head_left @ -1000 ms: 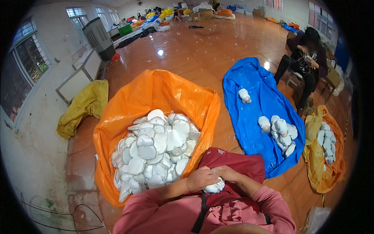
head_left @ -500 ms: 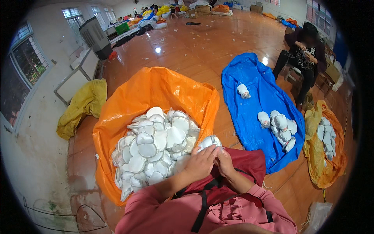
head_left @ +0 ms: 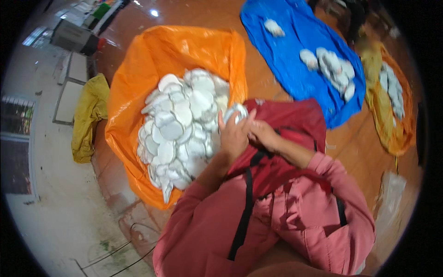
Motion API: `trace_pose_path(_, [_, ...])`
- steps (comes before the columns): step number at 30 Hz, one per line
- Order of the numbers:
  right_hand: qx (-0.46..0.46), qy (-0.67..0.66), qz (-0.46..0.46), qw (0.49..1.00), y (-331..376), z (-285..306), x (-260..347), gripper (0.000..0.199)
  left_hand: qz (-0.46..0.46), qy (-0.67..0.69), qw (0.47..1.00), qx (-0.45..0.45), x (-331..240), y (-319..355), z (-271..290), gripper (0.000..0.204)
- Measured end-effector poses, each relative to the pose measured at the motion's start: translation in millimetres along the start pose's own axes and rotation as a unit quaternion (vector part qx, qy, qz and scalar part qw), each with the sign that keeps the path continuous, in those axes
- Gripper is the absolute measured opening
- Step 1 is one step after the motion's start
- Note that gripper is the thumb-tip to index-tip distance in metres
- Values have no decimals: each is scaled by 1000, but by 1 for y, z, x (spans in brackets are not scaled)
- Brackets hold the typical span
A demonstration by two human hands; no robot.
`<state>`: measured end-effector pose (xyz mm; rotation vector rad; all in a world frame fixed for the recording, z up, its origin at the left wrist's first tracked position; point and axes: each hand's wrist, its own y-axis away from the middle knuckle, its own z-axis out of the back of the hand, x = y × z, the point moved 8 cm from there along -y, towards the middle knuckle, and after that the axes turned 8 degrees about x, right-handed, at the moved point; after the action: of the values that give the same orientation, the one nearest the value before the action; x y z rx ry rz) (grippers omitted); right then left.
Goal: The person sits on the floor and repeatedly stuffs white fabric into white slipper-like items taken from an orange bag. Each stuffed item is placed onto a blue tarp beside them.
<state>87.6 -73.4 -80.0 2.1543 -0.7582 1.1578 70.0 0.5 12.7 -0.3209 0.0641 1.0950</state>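
Two hands meet at the near right edge of the orange sack (head_left: 138, 152). Half a second ago they were lower over my red apron (head_left: 286, 124); now my left hand (head_left: 234, 136) has lifted, fingers wrapped around a white round pad (head_left: 235, 112). My right hand (head_left: 263, 134) touches it, fingers curled narrow. Identical pads, thin, pale discs, heap (head_left: 182, 127) inside the glossy, crinkled sack.
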Motion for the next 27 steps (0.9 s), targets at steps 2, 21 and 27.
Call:
trace_pose_path(2, [8,-31,-2,999,8,-6,4,29,-6,3,1000,-5,0,2,2,66])
trace_pose_path(21, [121,70,25,990,33,27,23,27,-69,183,971,139,2,-15,-6,52])
trace_pose_path(27, [142,123,-17,982,32,49,8,30,-94,255,936,223,11,-15,-25,57])
